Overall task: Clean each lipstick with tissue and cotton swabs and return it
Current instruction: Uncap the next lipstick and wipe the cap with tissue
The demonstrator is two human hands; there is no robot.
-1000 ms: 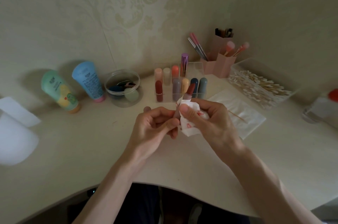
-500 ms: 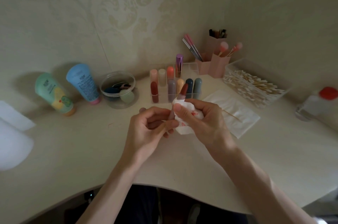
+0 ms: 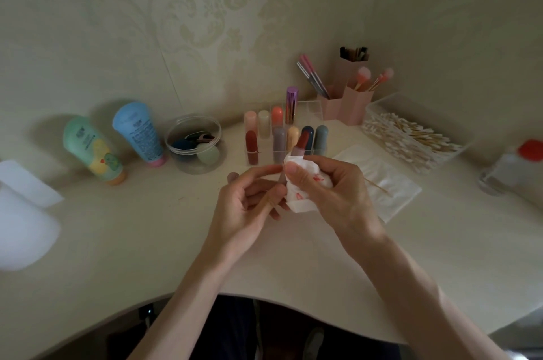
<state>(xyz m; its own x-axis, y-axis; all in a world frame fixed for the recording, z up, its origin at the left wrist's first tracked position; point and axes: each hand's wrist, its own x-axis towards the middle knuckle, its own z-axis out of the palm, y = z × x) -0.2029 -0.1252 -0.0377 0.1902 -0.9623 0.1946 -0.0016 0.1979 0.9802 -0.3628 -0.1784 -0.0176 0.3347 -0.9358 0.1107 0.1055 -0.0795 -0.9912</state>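
The print on the blue tube [image 3: 138,130] and the green tube [image 3: 91,148], both well to the left of the clear lipstick rack [image 3: 308,109], is too small and blurred to read; the green one carries a cartoon figure.

Just in front of the rack, above the bench [image 3: 147,236], the two hands are close together. The left hand [image 3: 249,207] has its fingers curled round the base of the lipstick [image 3: 301,143]. The right hand [image 3: 332,192] pinches a white tissue [image 3: 298,202], smeared with red, around the barrel.

The lipstick's long axis is tilted, and its dark red bullet points up and away towards the rack, where other lipsticks stand upright. A thin wooden stick [image 3: 379,187] juts out past the right hand.

To the right of the rack lie a clear box of cotton swabs [image 3: 411,139] and a flat pile of tissues [image 3: 390,192].
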